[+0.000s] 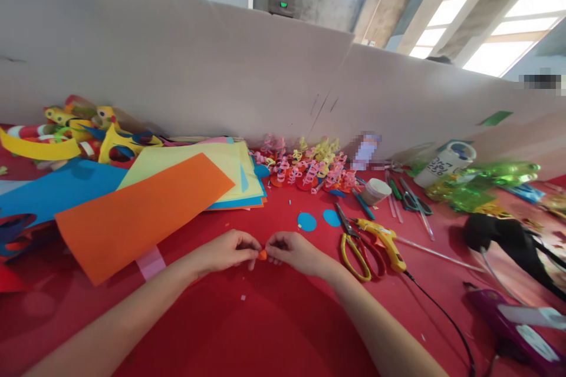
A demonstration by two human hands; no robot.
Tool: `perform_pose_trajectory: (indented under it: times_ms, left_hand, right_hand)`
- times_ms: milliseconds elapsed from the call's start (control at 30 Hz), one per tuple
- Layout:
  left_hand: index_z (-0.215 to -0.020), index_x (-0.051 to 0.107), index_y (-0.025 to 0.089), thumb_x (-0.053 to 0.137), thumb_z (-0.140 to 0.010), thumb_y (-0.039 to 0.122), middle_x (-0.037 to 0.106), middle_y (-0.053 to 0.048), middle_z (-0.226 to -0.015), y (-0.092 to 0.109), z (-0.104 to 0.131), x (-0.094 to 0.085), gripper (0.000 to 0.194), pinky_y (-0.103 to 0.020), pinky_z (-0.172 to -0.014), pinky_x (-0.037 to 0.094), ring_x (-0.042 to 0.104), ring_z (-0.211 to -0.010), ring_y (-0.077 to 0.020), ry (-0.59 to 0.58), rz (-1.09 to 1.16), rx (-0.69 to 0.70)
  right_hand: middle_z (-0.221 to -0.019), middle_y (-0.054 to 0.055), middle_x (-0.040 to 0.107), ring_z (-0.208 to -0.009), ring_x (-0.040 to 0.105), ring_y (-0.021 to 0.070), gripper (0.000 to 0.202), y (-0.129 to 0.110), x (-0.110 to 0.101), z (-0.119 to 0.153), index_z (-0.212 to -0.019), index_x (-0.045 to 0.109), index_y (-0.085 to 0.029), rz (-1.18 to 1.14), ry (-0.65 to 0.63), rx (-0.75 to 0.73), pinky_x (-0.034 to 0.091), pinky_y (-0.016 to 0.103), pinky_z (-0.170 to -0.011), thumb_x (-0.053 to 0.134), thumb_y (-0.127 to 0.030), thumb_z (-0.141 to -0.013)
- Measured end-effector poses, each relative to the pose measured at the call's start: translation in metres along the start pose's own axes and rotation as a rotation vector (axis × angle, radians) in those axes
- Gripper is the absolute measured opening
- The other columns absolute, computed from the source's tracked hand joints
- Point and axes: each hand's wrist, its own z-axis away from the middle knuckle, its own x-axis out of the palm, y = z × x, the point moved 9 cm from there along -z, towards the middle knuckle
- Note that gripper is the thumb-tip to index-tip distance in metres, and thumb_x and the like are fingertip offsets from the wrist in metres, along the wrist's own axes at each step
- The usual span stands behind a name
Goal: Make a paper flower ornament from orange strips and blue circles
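A small orange piece [262,255], perhaps paper, is pinched between my two hands above the red table. My left hand [232,251] comes at it from the left with thumb and forefinger closed. From the other side my right hand [292,251] meets it, its fingers curled and pressed together. The exact shape of the piece is partly hidden by the fingertips. Beyond my hands lie two blue paper circles [306,221]. Scissors [356,247] with yellow and red handles rest to the right of my right hand, beside a yellow glue gun [384,240].
An orange sheet [145,218] overlaps stacked coloured paper [186,168] at left. Curled pink and yellow paper pieces [309,168] stand at the back. A white jar [375,192], a white cup [446,164] and a purple glue gun [515,327] are on the right. A grey partition [198,70] borders the table.
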Motion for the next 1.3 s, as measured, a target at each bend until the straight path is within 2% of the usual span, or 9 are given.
perform_pose_trajectory:
  times_ms: [167, 333, 400, 467, 633, 833, 967, 1100, 1300]
  left_hand:
    - [-0.076, 0.062, 0.012, 0.053, -0.075, 0.045, 0.062, -0.003, -0.068, -0.001, 0.000, 0.003, 0.034, -0.023, -0.050, 0.032, 0.043, -0.050, -0.0093, -0.012, 0.070, -0.017]
    - [-0.078, 0.061, 0.013, 0.051, -0.075, 0.051, 0.062, -0.004, -0.070, -0.007, -0.006, -0.004, 0.040, -0.023, -0.049, 0.035, 0.046, -0.049, -0.0101, 0.087, 0.077, -0.018]
    - [-0.078, 0.061, 0.013, 0.053, -0.073, 0.049, 0.062, -0.004, -0.073, -0.007, -0.008, -0.006, 0.037, -0.023, -0.049, 0.035, 0.046, -0.049, -0.0097, 0.102, 0.040, 0.002]
    - [-0.075, 0.061, 0.014, 0.053, -0.073, 0.048, 0.060, -0.001, -0.068, -0.008, -0.009, -0.007, 0.036, -0.023, -0.047, 0.032, 0.042, -0.047, -0.0091, 0.110, 0.008, 0.003]
    - [-0.070, 0.062, 0.015, 0.053, -0.071, 0.050, 0.049, 0.003, -0.055, -0.007, -0.011, -0.012, 0.036, -0.023, -0.049, 0.028, 0.041, -0.052, -0.0116, 0.161, -0.042, 0.029]
    - [-0.067, 0.058, 0.015, 0.050, -0.070, 0.059, 0.037, 0.007, -0.050, -0.008, -0.011, -0.011, 0.044, -0.022, -0.048, 0.023, 0.032, -0.049, -0.0105, 0.221, 0.046, 0.048]
    - [-0.069, 0.055, 0.016, 0.047, -0.073, 0.060, 0.042, 0.006, -0.052, -0.011, -0.010, -0.009, 0.045, -0.022, -0.045, 0.022, 0.031, -0.045, -0.0087, 0.240, 0.116, 0.012]
    - [-0.074, 0.056, 0.015, 0.050, -0.071, 0.058, 0.052, 0.003, -0.058, -0.015, -0.010, -0.007, 0.044, -0.022, -0.043, 0.022, 0.033, -0.043, -0.0078, 0.215, 0.155, -0.012]
    - [-0.074, 0.059, 0.013, 0.057, -0.070, 0.051, 0.054, 0.002, -0.059, -0.015, -0.009, -0.009, 0.039, -0.021, -0.046, 0.025, 0.037, -0.048, -0.0079, 0.208, 0.149, 0.012]
  right_hand:
    - [-0.063, -0.002, 0.057, -0.057, 0.054, 0.0103, 0.027, -0.001, -0.003, -0.002, -0.072, 0.057, -0.016, 0.002, 0.044, -0.021, 0.043, 0.024, -0.058, 0.058, -0.043, -0.075]
    - [-0.063, -0.001, 0.057, -0.056, 0.052, 0.0092, 0.018, -0.004, -0.002, -0.002, -0.072, 0.057, -0.016, 0.078, 0.065, -0.026, 0.040, 0.022, -0.054, 0.056, -0.032, -0.079]
    - [-0.063, -0.001, 0.057, -0.056, 0.052, 0.0090, 0.016, -0.003, 0.000, -0.002, -0.072, 0.057, -0.016, 0.061, 0.068, -0.029, 0.041, 0.021, -0.055, 0.055, -0.030, -0.079]
    - [-0.063, -0.001, 0.057, -0.056, 0.052, 0.0090, 0.016, -0.002, 0.001, -0.003, -0.072, 0.057, -0.016, 0.035, 0.066, -0.038, 0.041, 0.022, -0.056, 0.056, -0.030, -0.079]
    - [-0.061, -0.002, 0.057, -0.054, 0.052, 0.0084, 0.019, 0.006, 0.001, -0.009, -0.072, 0.056, -0.016, -0.042, 0.080, -0.009, 0.042, 0.022, -0.056, 0.058, -0.034, -0.077]
    - [-0.060, -0.003, 0.057, -0.052, 0.052, 0.0075, 0.040, 0.011, -0.004, -0.012, -0.070, 0.055, -0.016, -0.177, 0.123, 0.017, 0.043, 0.023, -0.056, 0.063, -0.054, -0.065]
    - [-0.058, -0.003, 0.057, -0.051, 0.052, 0.0079, 0.047, 0.014, -0.005, -0.013, -0.067, 0.054, -0.016, -0.226, 0.143, 0.034, 0.043, 0.023, -0.055, 0.064, -0.061, -0.059]
    - [-0.057, -0.004, 0.057, -0.050, 0.051, 0.0079, 0.046, 0.013, -0.006, -0.012, -0.066, 0.053, -0.016, -0.226, 0.177, 0.023, 0.042, 0.023, -0.054, 0.064, -0.060, -0.060]
    - [-0.059, -0.003, 0.057, -0.051, 0.051, 0.0079, 0.046, 0.010, -0.006, -0.010, -0.066, 0.055, -0.016, -0.210, 0.168, 0.015, 0.042, 0.024, -0.055, 0.063, -0.061, -0.060]
